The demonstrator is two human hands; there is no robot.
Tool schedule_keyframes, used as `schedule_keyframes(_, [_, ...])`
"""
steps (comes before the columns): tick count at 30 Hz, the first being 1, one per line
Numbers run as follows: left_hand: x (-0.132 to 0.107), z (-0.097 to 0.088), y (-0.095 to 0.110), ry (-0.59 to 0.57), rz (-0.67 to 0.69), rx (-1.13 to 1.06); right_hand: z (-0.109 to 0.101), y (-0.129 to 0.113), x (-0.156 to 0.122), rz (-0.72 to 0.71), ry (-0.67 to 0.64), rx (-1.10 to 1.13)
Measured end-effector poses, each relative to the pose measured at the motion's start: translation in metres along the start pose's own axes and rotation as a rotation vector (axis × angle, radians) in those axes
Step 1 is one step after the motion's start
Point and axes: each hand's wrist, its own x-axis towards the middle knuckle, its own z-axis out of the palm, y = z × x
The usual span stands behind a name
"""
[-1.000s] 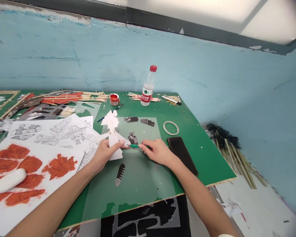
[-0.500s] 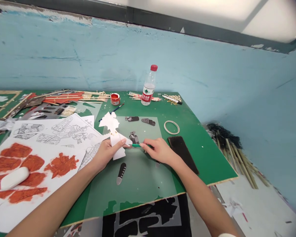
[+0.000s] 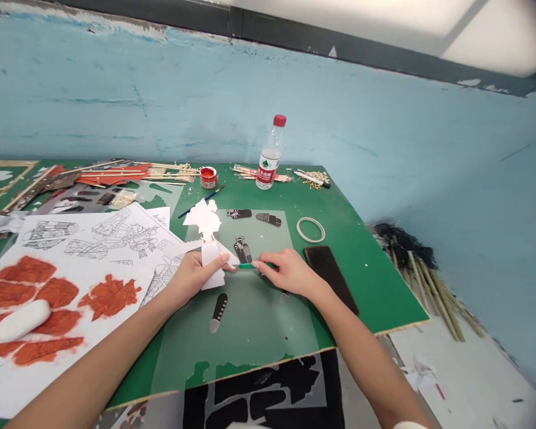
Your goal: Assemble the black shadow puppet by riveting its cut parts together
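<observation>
My left hand (image 3: 195,277) is closed on a white paper cut-out figure (image 3: 205,219), whose upper piece stands up beyond the fingers. Small gold-coloured fasteners show at the join of its pieces. Between both hands runs a short, thin green piece (image 3: 246,266); its exact kind is unclear. The thumb and fingers of my right hand (image 3: 283,272) pinch its right end, while its left end meets the left fingertips. Under the hands lies a translucent sheet (image 3: 259,339) with black cut-out pieces, among them a long one (image 3: 218,313) in front and a dark figure piece (image 3: 242,249) behind.
A black phone (image 3: 331,279) and a tape ring (image 3: 311,229) lie right. Behind stand a water bottle (image 3: 268,161) and a red paint jar (image 3: 208,177), near a brush (image 3: 202,201). Printed drawings (image 3: 129,229) and a white case (image 3: 24,320) are left. The table edge (image 3: 402,329) is at right.
The paper cut-out has shifted slightly right and up, turning a little in my left hand. The green piece still spans both hands, and my right hand has hardly moved.
</observation>
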Motion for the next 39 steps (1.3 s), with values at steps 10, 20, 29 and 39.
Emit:
schedule_keyframes(10, [-0.001, 0.0, 0.001, -0.032, 0.017, 0.097, -0.004, 0.005, -0.001, -0.053, -0.026, -0.005])
schedule_keyframes(20, [-0.003, -0.001, -0.002, -0.08, -0.005, 0.164, -0.005, 0.005, -0.002, -0.056, -0.043, -0.027])
schedule_keyframes(29, [-0.001, -0.001, -0.006, -0.101, -0.021, 0.161, -0.003, 0.009, -0.002, -0.093, -0.021, -0.035])
schedule_keyframes(39, [-0.006, -0.002, 0.003, -0.091, -0.002, 0.12, -0.002, 0.013, -0.002, -0.093, -0.002, -0.018])
